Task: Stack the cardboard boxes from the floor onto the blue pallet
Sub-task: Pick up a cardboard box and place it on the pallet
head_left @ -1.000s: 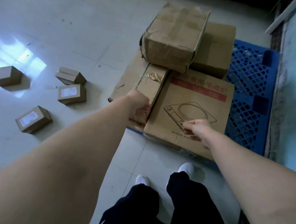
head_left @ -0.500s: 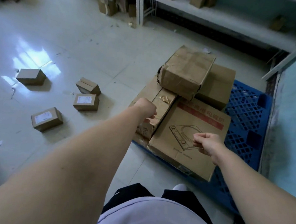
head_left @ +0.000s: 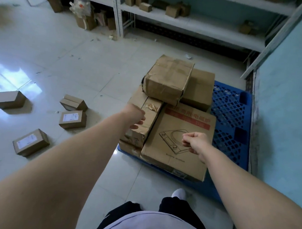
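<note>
The blue pallet point(head_left: 230, 120) lies by the teal wall with several cardboard boxes on it. A flat printed box point(head_left: 175, 157) with a cooker drawing sits at its front. A long taped box point(head_left: 146, 121) lies to its left. A crumpled box point(head_left: 167, 79) rests on top, with a plain box point(head_left: 200, 89) behind it. My left hand point(head_left: 135, 116) hovers over the long taped box, fingers loosely curled, holding nothing. My right hand point(head_left: 194, 142) hangs above the printed box, fingers curled, with nothing in it. Several small boxes lie on the floor at left, among them a labelled one point(head_left: 31, 141).
White metal shelving point(head_left: 188, 22) with small boxes runs along the back. More boxes and a bag stand on the floor under it at back left. The teal wall point(head_left: 285, 123) borders the pallet on the right. My feet stand just before the pallet.
Both hands have lifted off the boxes on the pallet and drawn back slightly. My head has risen, bringing the shelving into view.
</note>
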